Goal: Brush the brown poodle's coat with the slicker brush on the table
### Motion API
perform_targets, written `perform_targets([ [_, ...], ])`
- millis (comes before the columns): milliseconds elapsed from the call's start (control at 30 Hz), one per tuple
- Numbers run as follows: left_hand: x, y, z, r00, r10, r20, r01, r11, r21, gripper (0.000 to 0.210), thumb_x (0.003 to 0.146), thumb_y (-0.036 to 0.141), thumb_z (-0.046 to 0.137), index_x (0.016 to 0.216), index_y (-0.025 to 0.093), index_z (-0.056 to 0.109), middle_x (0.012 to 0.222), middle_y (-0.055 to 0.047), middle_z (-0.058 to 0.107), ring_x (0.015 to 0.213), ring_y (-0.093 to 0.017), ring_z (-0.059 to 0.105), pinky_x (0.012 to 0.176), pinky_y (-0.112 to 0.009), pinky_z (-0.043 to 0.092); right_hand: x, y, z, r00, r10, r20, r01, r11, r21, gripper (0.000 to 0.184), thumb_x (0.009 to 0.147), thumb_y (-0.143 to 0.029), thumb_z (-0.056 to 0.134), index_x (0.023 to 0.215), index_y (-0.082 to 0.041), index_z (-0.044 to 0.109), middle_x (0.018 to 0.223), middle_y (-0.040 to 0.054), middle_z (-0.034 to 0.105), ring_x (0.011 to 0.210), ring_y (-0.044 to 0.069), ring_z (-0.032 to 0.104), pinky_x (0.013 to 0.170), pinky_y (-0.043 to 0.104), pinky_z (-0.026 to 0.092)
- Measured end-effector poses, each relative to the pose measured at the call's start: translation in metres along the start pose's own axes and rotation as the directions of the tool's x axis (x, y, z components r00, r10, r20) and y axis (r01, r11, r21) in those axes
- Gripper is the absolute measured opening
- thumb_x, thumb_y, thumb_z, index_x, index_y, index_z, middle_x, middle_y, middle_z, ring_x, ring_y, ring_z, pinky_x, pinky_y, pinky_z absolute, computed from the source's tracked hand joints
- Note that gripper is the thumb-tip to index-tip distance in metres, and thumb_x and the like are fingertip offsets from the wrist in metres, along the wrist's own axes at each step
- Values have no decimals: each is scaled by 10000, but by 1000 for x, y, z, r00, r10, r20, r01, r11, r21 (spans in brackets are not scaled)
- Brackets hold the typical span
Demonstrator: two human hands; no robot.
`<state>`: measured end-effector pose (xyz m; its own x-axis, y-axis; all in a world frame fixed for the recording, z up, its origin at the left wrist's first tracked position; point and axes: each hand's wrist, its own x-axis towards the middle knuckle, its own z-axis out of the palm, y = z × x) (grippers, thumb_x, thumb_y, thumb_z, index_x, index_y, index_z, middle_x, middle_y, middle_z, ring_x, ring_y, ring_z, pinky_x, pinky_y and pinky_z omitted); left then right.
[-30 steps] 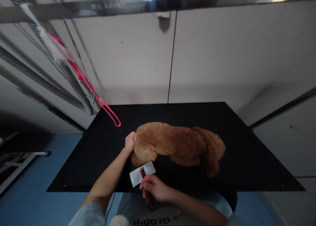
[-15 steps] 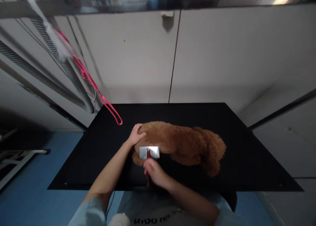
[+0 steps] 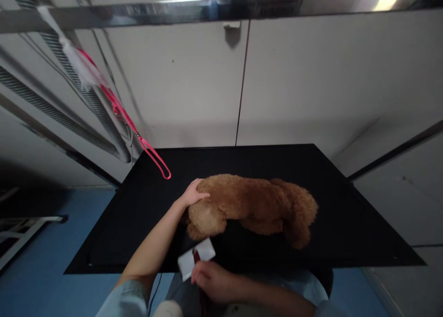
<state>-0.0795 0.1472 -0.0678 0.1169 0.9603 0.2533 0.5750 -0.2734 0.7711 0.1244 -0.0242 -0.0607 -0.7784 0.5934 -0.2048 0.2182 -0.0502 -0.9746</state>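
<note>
A brown curly-coated dog [image 3: 249, 197] stands on a black table, its rear to the left and its head end to the right. My left hand [image 3: 194, 193] holds its rump, the thumb lying across the fur and the other fingers partly hidden behind the body. In my right hand [image 3: 212, 280] is a slicker brush, closed around its dark red handle. The brush's pale rectangular head [image 3: 206, 249] is tilted and stands apart from the dog, below its hind leg, near the table's front edge.
The black grooming table [image 3: 277, 158] stands against a pale panelled wall. A pink loop leash [image 3: 152, 152] hangs at the left, beside grey ribbed hoses [image 3: 104, 118]. A metal bar [image 3: 194, 11] crosses overhead. A white metal frame [image 3: 27, 231] stands on the blue floor at left.
My right hand has drawn the brush off the dog's hind leg, down toward my body, and the brush has tilted. My left hand stays on the rump.
</note>
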Motion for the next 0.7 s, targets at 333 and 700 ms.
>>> perform_targets([
  [333, 0, 2, 1, 998, -53, 28, 55, 996, -72, 606, 619, 401, 768, 1140, 152, 587, 1100, -116, 639, 1010, -274, 610, 923, -436, 462, 7, -11, -20, 993, 32, -115, -27, 999, 44, 213, 912, -316, 390, 834, -195, 547, 609, -14, 541, 542, 122, 501, 522, 224, 374],
  [700, 3, 31, -8, 935, -111, 337, 246, 888, -389, 639, 647, 385, 766, 1215, 175, 565, 1179, -110, 651, 1055, -285, 620, 934, -447, 481, 10, -21, -18, 995, -41, -88, 32, 995, -97, 176, 873, -196, 402, 813, -181, 568, 702, -16, 553, 655, 109, 518, 605, 205, 391],
])
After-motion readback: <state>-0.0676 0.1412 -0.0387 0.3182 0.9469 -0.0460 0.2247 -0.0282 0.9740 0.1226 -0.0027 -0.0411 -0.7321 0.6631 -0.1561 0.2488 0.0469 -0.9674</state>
